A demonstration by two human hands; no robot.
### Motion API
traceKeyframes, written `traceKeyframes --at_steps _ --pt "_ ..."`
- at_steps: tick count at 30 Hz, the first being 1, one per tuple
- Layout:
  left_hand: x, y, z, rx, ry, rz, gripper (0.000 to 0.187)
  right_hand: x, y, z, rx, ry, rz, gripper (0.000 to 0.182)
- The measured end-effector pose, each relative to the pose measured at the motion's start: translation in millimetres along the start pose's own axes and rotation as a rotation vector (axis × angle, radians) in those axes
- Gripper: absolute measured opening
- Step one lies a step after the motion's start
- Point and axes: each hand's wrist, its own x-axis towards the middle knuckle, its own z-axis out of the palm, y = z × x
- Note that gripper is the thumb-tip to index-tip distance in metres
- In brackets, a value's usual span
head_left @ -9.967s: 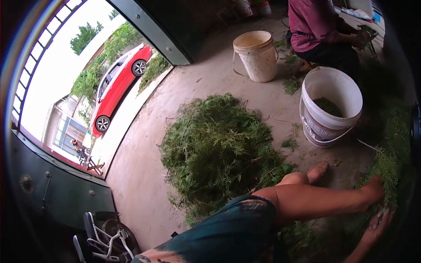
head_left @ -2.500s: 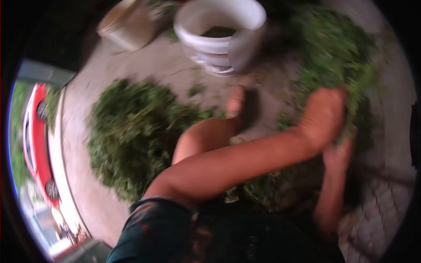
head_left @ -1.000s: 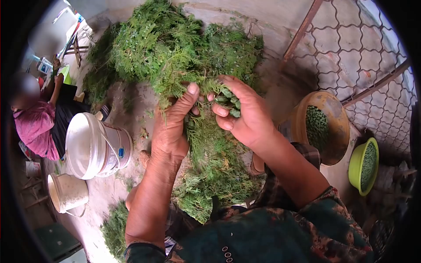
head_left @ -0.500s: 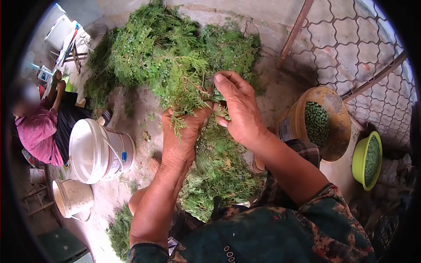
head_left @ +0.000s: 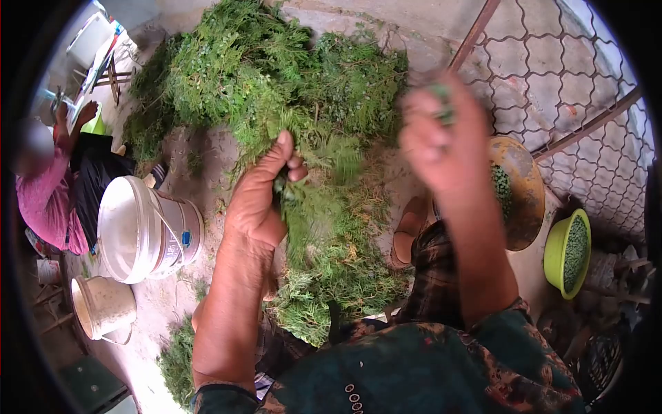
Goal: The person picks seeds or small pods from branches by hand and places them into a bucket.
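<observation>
My left hand (head_left: 258,193) is closed around a leafy conifer sprig (head_left: 310,200), whose flat green fronds hang out to the right and are partly blurred. My right hand (head_left: 445,141) is raised at the right, smeared by motion, with its fingers curled over a few small green cones (head_left: 441,103). Just below and right of it stands a yellowish bucket (head_left: 531,186) holding many green cones (head_left: 501,190), partly hidden by my right forearm. Ahead of my left hand lies a large heap of cut conifer branches (head_left: 241,76). More stripped-looking greenery (head_left: 338,283) lies between my feet.
A lime-green basin (head_left: 557,255) of green cones stands at the right by a wire mesh panel (head_left: 552,76). To the left are a lidded white bucket (head_left: 124,231), a smaller bucket (head_left: 103,307) and a seated person in pink (head_left: 52,200).
My right hand has pulled away from the sprig, up and right toward the yellowish bucket, with green bits in its fingers. My left hand has shifted slightly left, still gripping the sprig.
</observation>
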Motion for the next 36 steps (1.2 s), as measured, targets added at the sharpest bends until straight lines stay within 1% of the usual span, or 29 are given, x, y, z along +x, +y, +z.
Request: traceKeyframes --at_steps 1,2,3,4,5,6,7,8,9,10,11,12,14,15,16,17,18,20,22,23,25,27,29,31,32,33,34,35,36 --pt "-1 1 2 -0.002 0.007 0.002 0.022 -6 -23 3 -0.078 0.007 -0.148 0.014" --pt "-2 1 8 -0.009 0.052 0.053 0.022 -15 -44 9 -0.238 0.112 -0.332 0.015" --pt "-3 2 12 -0.016 0.093 0.104 0.023 -25 -67 -2 -0.36 0.133 -0.44 0.015" --pt "-1 3 7 -0.037 0.05 0.099 0.021 -36 -80 -3 -0.604 0.282 -0.682 0.015" --pt "0 4 7 -0.044 0.048 0.104 0.021 -44 -89 -7 -0.77 0.552 -0.844 0.017" --pt "0 5 7 -0.088 -0.011 0.086 0.019 -53 -106 -38 -0.959 0.691 -0.934 0.025" --pt "-1 6 6 -0.133 -0.067 0.069 0.019 -60 -125 -90 -1.374 0.829 -0.998 0.029" --pt "-1 9 -1 -0.132 -0.059 0.002 0.021 -68 -144 -160 -1.797 0.955 -1.041 0.033" --pt "-1 9 -4 -0.136 -0.058 0.006 0.021 -87 -145 -209 -2.142 1.026 -0.805 0.032" --pt "-1 8 -6 -0.099 -0.093 0.008 0.019 -109 -138 -238 -2.371 0.996 -0.354 0.031" --pt "0 9 -7 -0.062 -0.128 0.015 0.017 -130 -128 -250 -2.442 0.899 -0.019 0.03" --pt "0 9 -5 -0.064 -0.128 0.023 0.017 -139 -121 -246 -2.402 0.829 0.062 0.029" --pt "-5 3 1 0.042 -0.016 0.092 0.011 -123 -111 -200 -2.152 0.76 -0.194 0.029" --pt "-5 -2 2 0.049 -0.013 0.081 0.011 -107 -104 -164 -1.992 0.709 -0.263 0.024" --pt "-4 -6 4 0.087 0.082 0.103 0.012 -91 -97 -128 -1.832 0.655 -0.326 0.02" --pt "-2 -9 7 0.118 0.17 0.136 0.013 -78 -80 -85 -1.682 0.527 -0.354 0.017" --pt "-1 -12 12 0.115 0.16 0.139 0.013 -64 -59 -46 -1.533 0.396 -0.381 0.014" --pt "-2 -16 18 0.154 0.198 0.178 0.013 -44 -21 -2 -1.44 -0.001 -0.415 0.011" --pt "-3 -14 22 0.157 0.144 0.201 0.013 -25 9 25 -1.625 -0.286 -0.392 0.016" --pt "-4 -13 24 0.163 0.094 0.22 0.013 -17 21 28 -1.625 -0.287 -0.394 0.016" --pt "-7 -12 25 0.167 0.102 0.237 0.008 -5 42 25 -1.784 -0.418 -0.595 0.02" --pt "-8 -10 23 0.177 0.119 0.258 0.003 -1 49 17 -1.728 -0.423 -0.568 0.02" --pt "-6 -9 17 0.263 0.096 0.208 0.012 3 51 17 -1.663 -0.427 -0.555 0.021" --pt "1 -13 9 0.236 0.046 0.252 0.01 -1 52 18 -1.672 -0.338 -0.345 0.021" --pt "3 -16 10 0.363 0.068 0.379 0.01 -3 55 19 -1.668 -0.336 -0.353 0.021" --pt "5 -18 11 0.487 0.093 0.505 0.011 -5 59 20 -1.677 -0.294 -0.421 0.02" --pt "5 -18 11 0.471 0.078 0.532 0.014 -5 63 19 -1.685 -0.251 -0.486 0.019" --pt "4 -17 13 0.475 0.079 0.532 0.014 -2 68 15 -1.68 -0.25 -0.487 0.019" --pt "2 -16 17 0.4 0.101 0.513 0.014 3 72 14 -1.42 -0.276 -0.436 0.016"
